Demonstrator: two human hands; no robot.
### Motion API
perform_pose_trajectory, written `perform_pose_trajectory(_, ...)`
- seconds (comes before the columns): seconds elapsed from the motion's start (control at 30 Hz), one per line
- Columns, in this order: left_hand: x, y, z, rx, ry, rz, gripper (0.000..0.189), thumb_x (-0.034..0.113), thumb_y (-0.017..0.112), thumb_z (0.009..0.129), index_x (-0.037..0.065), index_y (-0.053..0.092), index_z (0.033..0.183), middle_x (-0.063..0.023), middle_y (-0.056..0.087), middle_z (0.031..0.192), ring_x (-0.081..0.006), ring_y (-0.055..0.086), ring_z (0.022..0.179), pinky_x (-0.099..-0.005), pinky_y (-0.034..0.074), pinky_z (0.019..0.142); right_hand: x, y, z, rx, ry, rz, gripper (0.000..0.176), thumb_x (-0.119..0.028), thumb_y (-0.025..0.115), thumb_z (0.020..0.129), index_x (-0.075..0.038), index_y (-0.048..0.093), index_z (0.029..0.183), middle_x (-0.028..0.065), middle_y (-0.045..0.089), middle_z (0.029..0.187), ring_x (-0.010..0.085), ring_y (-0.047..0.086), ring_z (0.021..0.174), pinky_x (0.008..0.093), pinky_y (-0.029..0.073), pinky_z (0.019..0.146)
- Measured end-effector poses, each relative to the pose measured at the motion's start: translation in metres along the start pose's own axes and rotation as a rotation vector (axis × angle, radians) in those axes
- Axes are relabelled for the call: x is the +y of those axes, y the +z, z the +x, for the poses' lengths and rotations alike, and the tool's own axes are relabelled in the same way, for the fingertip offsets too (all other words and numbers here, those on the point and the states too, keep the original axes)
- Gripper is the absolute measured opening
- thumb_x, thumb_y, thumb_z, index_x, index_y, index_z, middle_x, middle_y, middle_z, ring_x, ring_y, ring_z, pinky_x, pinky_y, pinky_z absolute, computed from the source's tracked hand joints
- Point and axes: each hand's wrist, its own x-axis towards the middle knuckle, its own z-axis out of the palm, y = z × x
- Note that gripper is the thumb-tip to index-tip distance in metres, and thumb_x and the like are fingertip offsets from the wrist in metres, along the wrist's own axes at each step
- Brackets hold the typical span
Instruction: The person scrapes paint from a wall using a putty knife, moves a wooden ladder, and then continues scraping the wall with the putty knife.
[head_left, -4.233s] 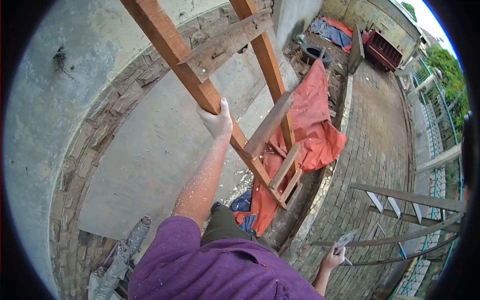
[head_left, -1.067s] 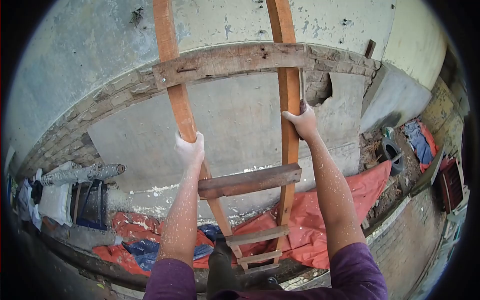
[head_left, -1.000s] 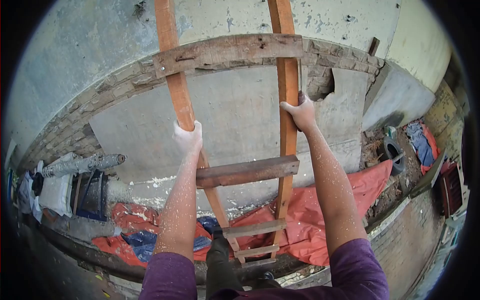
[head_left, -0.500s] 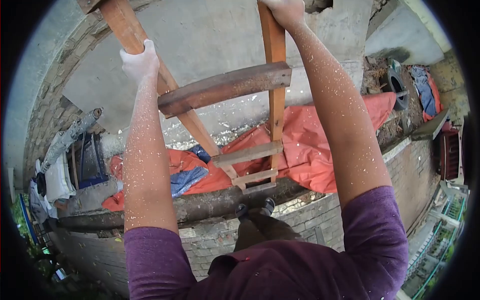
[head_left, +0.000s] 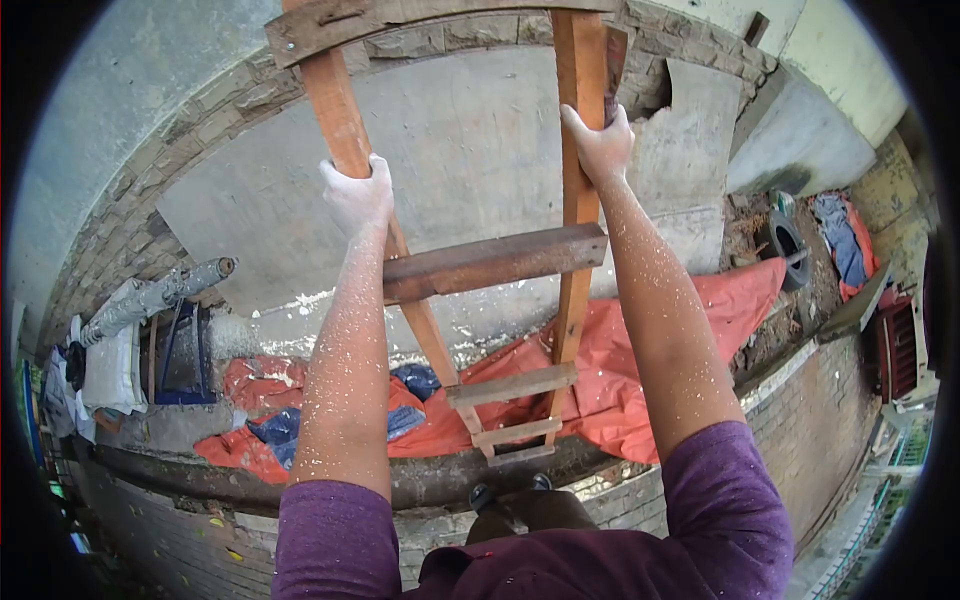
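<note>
A wooden ladder [head_left: 578, 80] leans up in front of me, its rungs narrowing downward. My left hand [head_left: 360, 195], coated in white dust, is closed round its left rail below the top visible rung [head_left: 420, 14]. My right hand [head_left: 602, 145] is closed at the right rail, thumb on the front face. A flat, rusty-brown scraper [head_left: 616, 62] sticks up from that hand, blade upward; the fingers hide most of its handle. A thick dark rung [head_left: 495, 265] crosses below both hands. White flecks cover both forearms.
Behind the ladder stands a grey wall [head_left: 460, 140] with a stone border. Orange tarpaulin [head_left: 640, 400] lies around the ladder's foot. A wrapped roll [head_left: 170, 295] is at left, a tyre [head_left: 787, 245] at right. My shoes [head_left: 482, 495] show near the ladder's base.
The view has tilted upward, so ladder and hands appear lower and further right. The top rung and the scraper have come into view. Both hands remain on the rails.
</note>
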Motion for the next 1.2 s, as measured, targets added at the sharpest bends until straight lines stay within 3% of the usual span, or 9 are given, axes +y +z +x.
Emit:
perform_pose_trajectory(0.47,-0.002,-0.002,-0.004,0.036,0.043,-0.098,0.041,0.029,0.065,0.074,0.001,0.05,0.1,-0.0228,0.064,0.084,-0.0431,0.063,0.081,-0.0501,0.049,0.072,-0.001,-0.002,-0.004,0.02,-0.044,0.055,0.046,-0.031,0.077,0.071,0.003,0.058,0.097,0.0172,0.068,0.091,0.0291,0.067,0.087,0.0374,0.051,0.076)
perform_pose_trajectory(0.9,-0.003,-0.009,-0.001,-0.008,-0.021,-0.081,0.041,0.028,0.067,0.073,0.004,0.05,0.102,-0.02,0.065,0.079,-0.0388,0.065,0.077,-0.0484,0.05,0.067,-0.007,0.0,-0.005,-0.025,-0.024,0.053,0.043,-0.027,0.076,0.073,0.003,0.058,0.098,0.0165,0.068,0.092,0.0249,0.067,0.087,0.0354,0.05,0.079)
perform_pose_trajectory(1.0,-0.011,-0.007,0.006,-0.122,-0.055,-0.179,0.048,0.03,0.07,0.072,0.004,0.049,0.106,-0.0208,0.064,0.091,-0.0372,0.064,0.087,-0.0465,0.05,0.075,-0.006,0.002,-0.006,0.001,-0.039,0.074,0.044,-0.028,0.077,0.073,0.003,0.057,0.098,0.0165,0.068,0.092,0.0254,0.067,0.087,0.036,0.05,0.079)
perform_pose_trajectory(1.07,-0.03,-0.003,0.015,-0.247,0.008,-0.276,0.062,0.033,0.074,0.071,0.002,0.044,0.116,-0.0213,0.058,0.108,-0.0342,0.058,0.103,-0.0443,0.045,0.087,-0.008,0.0,-0.004,0.003,-0.042,0.071,0.045,-0.029,0.077,0.073,0.003,0.057,0.098,0.0165,0.068,0.091,0.0262,0.067,0.087,0.0366,0.05,0.079)
perform_pose_trajectory(1.1,-0.027,-0.012,0.022,-0.187,0.058,-0.279,0.067,0.034,0.074,0.072,0.001,0.041,0.12,-0.0211,0.053,0.115,-0.0332,0.053,0.109,-0.0434,0.042,0.092,-0.01,0.0,-0.004,-0.002,-0.025,0.057,0.044,-0.03,0.077,0.073,0.002,0.057,0.097,0.0168,0.068,0.091,0.0277,0.067,0.087,0.0373,0.05,0.079)
perform_pose_trajectory(1.2,0.03,-0.078,0.049,-0.178,0.139,-0.402,0.073,0.035,0.073,0.075,-0.001,0.036,0.128,-0.0228,0.044,0.127,-0.0332,0.044,0.119,-0.0437,0.036,0.1,-0.008,0.0,-0.006,0.007,-0.01,0.034,0.044,-0.031,0.076,0.073,0.002,0.057,0.096,0.0176,0.067,0.09,0.031,0.066,0.087,0.0386,0.05,0.079)
